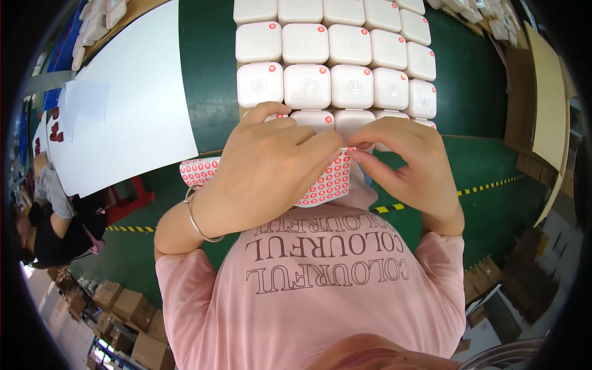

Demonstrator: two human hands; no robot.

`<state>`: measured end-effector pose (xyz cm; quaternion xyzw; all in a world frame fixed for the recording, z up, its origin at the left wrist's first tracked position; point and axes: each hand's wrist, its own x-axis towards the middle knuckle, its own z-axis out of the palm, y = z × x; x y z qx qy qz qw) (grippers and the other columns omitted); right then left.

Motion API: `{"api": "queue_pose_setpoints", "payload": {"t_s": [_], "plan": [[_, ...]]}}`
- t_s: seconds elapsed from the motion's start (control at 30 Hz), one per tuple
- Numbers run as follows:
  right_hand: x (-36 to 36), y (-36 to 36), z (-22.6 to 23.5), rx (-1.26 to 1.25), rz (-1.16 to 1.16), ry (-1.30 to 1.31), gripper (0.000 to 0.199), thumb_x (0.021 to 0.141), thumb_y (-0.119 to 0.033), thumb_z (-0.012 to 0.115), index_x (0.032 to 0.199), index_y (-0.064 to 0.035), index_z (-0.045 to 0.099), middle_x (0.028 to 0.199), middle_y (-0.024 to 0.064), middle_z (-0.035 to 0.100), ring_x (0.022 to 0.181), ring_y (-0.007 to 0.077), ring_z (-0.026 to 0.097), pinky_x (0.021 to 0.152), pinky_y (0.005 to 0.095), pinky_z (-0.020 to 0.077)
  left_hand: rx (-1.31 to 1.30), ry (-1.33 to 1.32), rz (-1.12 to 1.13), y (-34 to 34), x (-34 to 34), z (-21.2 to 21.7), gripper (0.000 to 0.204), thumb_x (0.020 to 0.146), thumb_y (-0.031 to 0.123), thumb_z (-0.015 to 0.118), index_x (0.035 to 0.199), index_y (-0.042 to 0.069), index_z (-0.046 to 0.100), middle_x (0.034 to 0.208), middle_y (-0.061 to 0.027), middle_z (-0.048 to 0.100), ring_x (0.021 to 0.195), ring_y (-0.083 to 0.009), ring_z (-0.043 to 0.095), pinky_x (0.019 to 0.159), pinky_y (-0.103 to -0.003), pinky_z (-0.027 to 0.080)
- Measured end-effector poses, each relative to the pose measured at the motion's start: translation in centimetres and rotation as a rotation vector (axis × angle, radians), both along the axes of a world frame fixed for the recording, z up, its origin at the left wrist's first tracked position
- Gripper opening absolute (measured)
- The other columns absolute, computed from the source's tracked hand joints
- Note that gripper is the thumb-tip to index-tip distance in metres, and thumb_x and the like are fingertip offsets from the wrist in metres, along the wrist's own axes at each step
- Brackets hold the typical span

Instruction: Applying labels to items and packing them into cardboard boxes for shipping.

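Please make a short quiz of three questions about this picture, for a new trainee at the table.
1. True or false: the left hand holds a sheet of round red stickers.
2. Where does the right hand have its fingertips?
A. at the sheet's upper right edge
B. on the large white paper
C. on a cardboard box
3. Fill in: the white cases lie in rows on the ____ table.

Key: 1 true; 2 A; 3 green.
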<state>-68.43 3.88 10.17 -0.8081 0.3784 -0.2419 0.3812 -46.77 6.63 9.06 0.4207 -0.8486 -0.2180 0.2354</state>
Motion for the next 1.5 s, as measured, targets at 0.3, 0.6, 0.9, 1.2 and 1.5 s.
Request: {"api": "queue_pose_setpoints", "payload": {"t_s": [0.3, 0.6, 0.9, 1.2, 1.5], "plan": [[0.0, -0.2, -0.2, -0.150, 0.062, 0.059, 0.018, 0.068, 0.002, 0.073, 0.084, -0.0041, 0.067, 0.079, 0.0059, 0.068, 0.069, 0.0224, 0.065, 0.061, 0.0297, 0.0499, 0.047, 0.010, 0.007, 0.2, 0.1, -0.1, 0.006, 0.085, 0.013, 0.066, 0.089, 0.009, 0.063, 0.066, -0.0034, 0.060, 0.064, -0.0211, 0.060, 0.086, -0.039, 0.045], [-0.1, -0.2, -0.2, -0.188, 0.102, 0.113, 0.018, 0.067, -0.002, 0.076, 0.082, -0.0056, 0.067, 0.079, 0.0045, 0.068, 0.069, 0.0221, 0.065, 0.060, 0.0303, 0.0499, 0.109, -0.003, -0.027, 0.1, 0.3, -0.1, 0.005, 0.085, 0.012, 0.066, 0.087, 0.008, 0.064, 0.066, -0.0045, 0.061, 0.062, -0.0220, 0.058, 0.090, -0.040, 0.044], [-0.1, -0.2, -0.3, -0.258, 0.118, 0.107, 0.016, 0.068, -0.004, 0.075, 0.081, -0.0069, 0.067, 0.079, 0.0037, 0.068, 0.069, 0.0205, 0.065, 0.059, 0.0297, 0.0494, 0.156, -0.034, -0.041, 0.0, 0.3, -0.2, 0.005, 0.086, 0.012, 0.064, 0.083, 0.008, 0.062, 0.065, -0.0036, 0.060, 0.062, -0.0214, 0.058, 0.092, -0.040, 0.042], [0.0, -0.5, 0.5, -0.203, 0.183, 0.168, 0.015, 0.073, -0.001, 0.072, 0.084, -0.0038, 0.063, 0.082, 0.0055, 0.067, 0.070, 0.0209, 0.065, 0.060, 0.0294, 0.0494, 0.169, -0.037, -0.019, 0.0, 0.6, -0.1, 0.005, 0.087, 0.012, 0.063, 0.084, 0.008, 0.063, 0.066, -0.0037, 0.060, 0.063, -0.0216, 0.058, 0.094, -0.041, 0.041], [-3.5, -3.6, -1.3, 0.192, 0.009, 0.299, 0.007, 0.088, -0.001, 0.061, 0.093, 0.0001, 0.057, 0.072, 0.0078, 0.058, 0.059, 0.0111, 0.054, 0.052, 0.0263, 0.0397, -0.142, -0.375, 0.477, -4.7, 10.3, 0.2, 0.009, 0.094, 0.017, 0.057, 0.092, 0.009, 0.062, 0.062, -0.0109, 0.059, 0.056, -0.0263, 0.058, 0.074, -0.036, 0.047]]}}
